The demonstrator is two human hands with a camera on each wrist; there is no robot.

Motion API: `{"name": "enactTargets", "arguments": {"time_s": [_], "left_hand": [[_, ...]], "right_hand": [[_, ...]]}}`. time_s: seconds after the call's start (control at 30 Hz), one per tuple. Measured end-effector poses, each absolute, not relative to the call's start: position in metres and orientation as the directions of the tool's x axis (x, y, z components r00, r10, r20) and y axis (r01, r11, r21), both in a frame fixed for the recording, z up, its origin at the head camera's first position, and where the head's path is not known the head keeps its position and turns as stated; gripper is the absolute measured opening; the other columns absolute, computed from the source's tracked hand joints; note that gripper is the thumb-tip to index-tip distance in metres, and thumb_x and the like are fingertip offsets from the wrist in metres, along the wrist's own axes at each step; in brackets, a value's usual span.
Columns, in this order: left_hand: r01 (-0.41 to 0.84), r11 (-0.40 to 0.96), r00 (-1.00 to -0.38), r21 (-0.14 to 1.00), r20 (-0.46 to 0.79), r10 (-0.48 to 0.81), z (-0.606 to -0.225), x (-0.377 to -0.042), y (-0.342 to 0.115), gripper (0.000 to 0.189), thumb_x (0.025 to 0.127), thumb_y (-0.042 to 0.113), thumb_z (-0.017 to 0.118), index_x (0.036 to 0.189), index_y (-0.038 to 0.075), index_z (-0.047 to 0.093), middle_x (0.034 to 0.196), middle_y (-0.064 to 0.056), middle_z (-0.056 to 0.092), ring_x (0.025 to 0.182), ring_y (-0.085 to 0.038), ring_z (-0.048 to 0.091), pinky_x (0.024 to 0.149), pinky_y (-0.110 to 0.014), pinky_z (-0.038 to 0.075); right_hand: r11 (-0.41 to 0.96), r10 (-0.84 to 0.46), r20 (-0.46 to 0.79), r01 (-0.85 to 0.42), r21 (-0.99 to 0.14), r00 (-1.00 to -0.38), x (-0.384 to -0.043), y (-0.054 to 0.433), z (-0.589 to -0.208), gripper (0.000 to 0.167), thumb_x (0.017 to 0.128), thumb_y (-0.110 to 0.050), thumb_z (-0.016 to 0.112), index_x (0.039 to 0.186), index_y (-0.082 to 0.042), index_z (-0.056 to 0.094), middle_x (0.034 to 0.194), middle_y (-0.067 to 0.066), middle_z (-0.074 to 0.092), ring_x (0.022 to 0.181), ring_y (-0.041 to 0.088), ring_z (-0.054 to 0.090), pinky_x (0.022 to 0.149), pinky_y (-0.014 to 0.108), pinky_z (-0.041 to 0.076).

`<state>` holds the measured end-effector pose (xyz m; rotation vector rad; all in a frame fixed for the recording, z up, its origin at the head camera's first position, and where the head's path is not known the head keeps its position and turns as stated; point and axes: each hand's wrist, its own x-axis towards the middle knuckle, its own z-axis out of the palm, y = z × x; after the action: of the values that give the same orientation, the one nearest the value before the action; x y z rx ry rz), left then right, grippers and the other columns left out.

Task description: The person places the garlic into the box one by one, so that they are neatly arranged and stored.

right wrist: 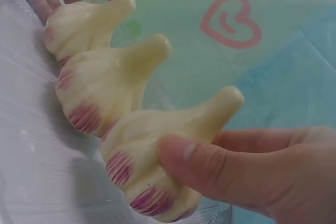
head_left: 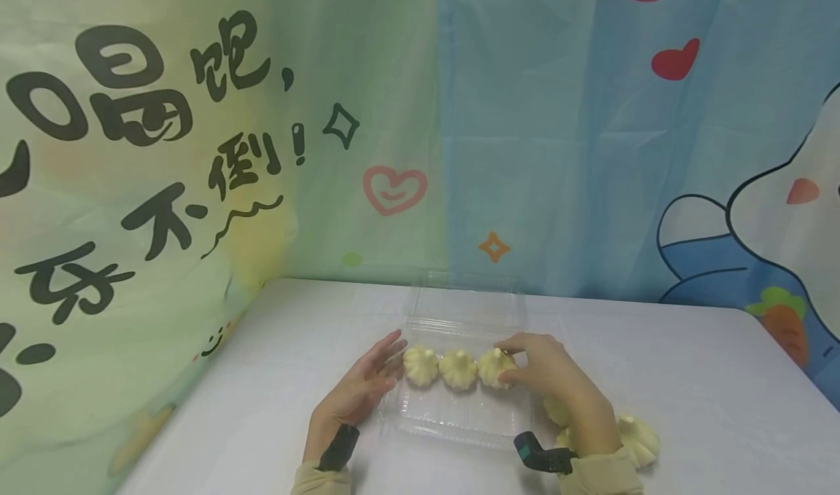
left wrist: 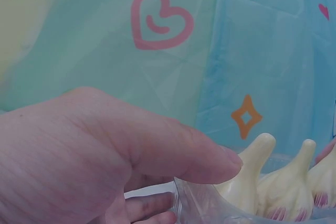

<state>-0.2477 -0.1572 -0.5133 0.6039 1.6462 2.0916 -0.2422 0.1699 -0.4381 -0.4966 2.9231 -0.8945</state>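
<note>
Beige sleeves (head_left: 607, 474) cover both forearms nearest the viewer, and each wrist bears a black strapped-on device (head_left: 338, 447). Beside and partly behind the right forearm lie more cream-coloured, garlic-shaped pieces (head_left: 638, 440); the arm hides some of them, so I cannot tell how many.

Ahead of the forearms, between the two hands, sits a clear plastic rectangular container (head_left: 453, 416), its bare front part turned toward the person. Three cream, ribbed garlic bulbs with smooth stubby stems and purple streaks stand in a row across it. The right hand (head_left: 551, 367) pinches the right-end bulb (head_left: 491, 367) between thumb and fingers. The middle bulb (head_left: 458, 369) stands just to the left of that grip. The left-end bulb (head_left: 421, 366) is right beside the left hand (head_left: 357, 389), which holds its fingers extended at the container's left side, thumb apart; whether that thumb touches the bulb I cannot tell.

Beyond both hands stretches the container's clear lid (head_left: 466, 305). White covering (head_left: 262, 378) spreads beneath everything. Farthest off hangs a green-and-blue printed fabric backdrop (head_left: 525, 130), with a pink heart outline (head_left: 395, 211) and an orange four-pointed star (head_left: 484, 247).
</note>
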Motion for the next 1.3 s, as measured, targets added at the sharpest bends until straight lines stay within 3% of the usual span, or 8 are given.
{"name": "enactTargets", "arguments": {"time_s": [0.23,0.57,1.3], "left_hand": [[-0.045,-0.214,-0.824,0.976,0.085,0.560,-0.5135,-0.2477,-0.1570,0.083,0.089,0.003,0.059,0.153,0.007,0.006,0.159,-0.019,0.004,0.147,-0.036,0.008,0.119,-0.033,0.020],[-0.053,-0.223,-0.829,0.973,0.081,0.554,-0.5141,-0.2481,-0.1562,0.082,0.088,-0.002,0.056,0.153,0.009,0.007,0.160,-0.017,0.006,0.147,-0.034,0.010,0.116,-0.024,0.027],[-0.045,-0.239,-0.819,0.970,0.101,0.565,-0.5160,-0.2487,-0.1561,0.083,0.088,0.000,0.057,0.153,0.009,0.006,0.160,-0.018,0.004,0.147,-0.035,0.008,0.116,-0.025,0.027]], "right_hand": [[0.780,-0.320,0.039,-0.286,-0.557,-0.947,-0.2421,0.1708,-0.4387,0.049,0.073,-0.025,0.079,0.118,-0.010,0.067,0.115,0.011,0.069,0.117,0.036,0.057,0.101,0.054,0.044],[0.770,-0.352,0.030,-0.308,-0.559,-0.936,-0.2436,0.1715,-0.4404,0.048,0.073,-0.024,0.079,0.117,-0.011,0.067,0.113,0.009,0.070,0.116,0.035,0.058,0.100,0.054,0.044],[0.791,-0.330,-0.020,-0.265,-0.552,-0.944,-0.2393,0.1665,-0.4401,0.049,0.073,-0.023,0.079,0.119,-0.013,0.066,0.117,0.008,0.068,0.118,0.037,0.056,0.099,0.057,0.044]]}}
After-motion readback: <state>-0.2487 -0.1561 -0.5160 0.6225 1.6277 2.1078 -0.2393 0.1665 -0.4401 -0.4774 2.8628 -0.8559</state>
